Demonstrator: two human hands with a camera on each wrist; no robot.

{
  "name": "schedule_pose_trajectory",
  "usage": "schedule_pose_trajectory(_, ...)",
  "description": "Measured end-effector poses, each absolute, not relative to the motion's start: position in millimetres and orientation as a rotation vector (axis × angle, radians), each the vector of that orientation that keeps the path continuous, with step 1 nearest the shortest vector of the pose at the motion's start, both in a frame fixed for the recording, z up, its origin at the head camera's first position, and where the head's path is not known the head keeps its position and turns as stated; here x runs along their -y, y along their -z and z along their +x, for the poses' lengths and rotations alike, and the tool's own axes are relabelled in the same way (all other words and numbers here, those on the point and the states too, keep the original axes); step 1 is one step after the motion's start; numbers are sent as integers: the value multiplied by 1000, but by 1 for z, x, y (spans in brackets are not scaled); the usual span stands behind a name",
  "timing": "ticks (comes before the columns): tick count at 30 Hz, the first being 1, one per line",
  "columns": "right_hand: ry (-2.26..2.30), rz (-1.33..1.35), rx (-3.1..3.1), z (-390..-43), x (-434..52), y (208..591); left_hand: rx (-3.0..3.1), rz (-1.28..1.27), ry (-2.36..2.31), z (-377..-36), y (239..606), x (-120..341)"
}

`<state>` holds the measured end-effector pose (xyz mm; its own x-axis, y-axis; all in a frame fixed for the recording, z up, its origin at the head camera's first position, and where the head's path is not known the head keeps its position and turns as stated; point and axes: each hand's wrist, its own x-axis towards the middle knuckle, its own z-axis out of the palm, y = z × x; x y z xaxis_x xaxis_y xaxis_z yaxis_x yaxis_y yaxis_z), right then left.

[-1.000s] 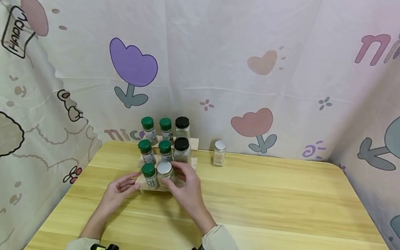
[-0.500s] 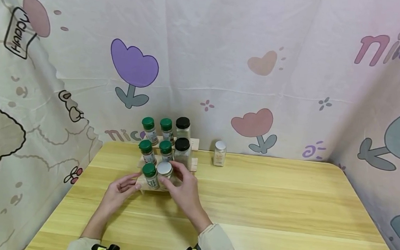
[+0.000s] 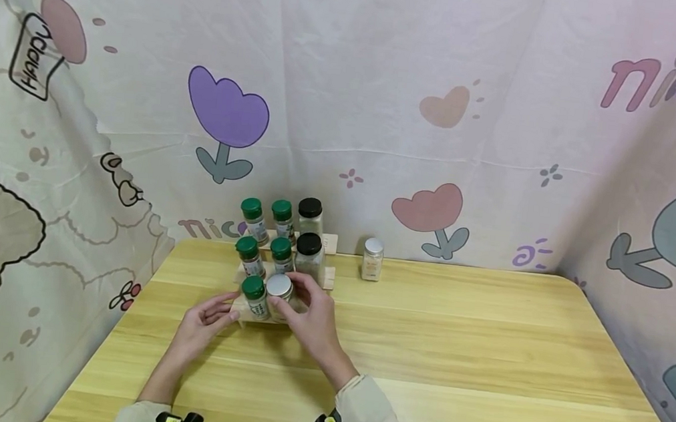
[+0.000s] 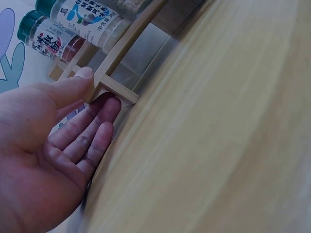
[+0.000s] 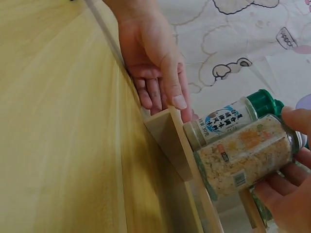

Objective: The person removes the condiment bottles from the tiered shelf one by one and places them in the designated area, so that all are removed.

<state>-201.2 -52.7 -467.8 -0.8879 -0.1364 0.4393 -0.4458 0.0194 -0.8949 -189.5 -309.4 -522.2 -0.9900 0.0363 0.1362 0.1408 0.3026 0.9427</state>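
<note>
At near left of the surface, on the rack's front step: right hand curled round the silver-capped jar, barely shifted since a second ago and seemingly settling it beside a green-capped jar, left hand open, fingertips steadying the rack.

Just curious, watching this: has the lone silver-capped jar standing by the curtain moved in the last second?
No. The lone silver-capped jar stands in the same place at the table's back edge, right of the wooden rack; the tiny shift matches the curtain's, so it is camera motion.
</note>
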Motion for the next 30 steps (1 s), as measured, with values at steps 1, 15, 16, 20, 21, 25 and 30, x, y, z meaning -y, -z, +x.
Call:
schedule_pose_trajectory(1,-1969,611,2060,-201,52,467,2464,-165,1794,-190,522,309)
schedule_pose_trajectory(15,-2024,698,2081,-196,35,459,2474,-169,1780,-190,522,309)
schedule_pose_trajectory(16,-2028,703,2082,-196,34,457,2472,-173,1781,-190,522,309)
schedule_pose_trajectory(20,-2042,725,2095,-194,27,451,2467,-176,1785,-189,521,309)
schedule_pose_trajectory(21,-2043,729,2097,-194,26,449,2466,-172,1787,-188,521,309)
schedule_pose_trajectory(25,-2035,750,2105,-193,18,443,2469,-150,1788,-188,521,309)
schedule_pose_trajectory(30,-2024,773,2114,-193,5,437,2478,-137,1793,-190,521,309)
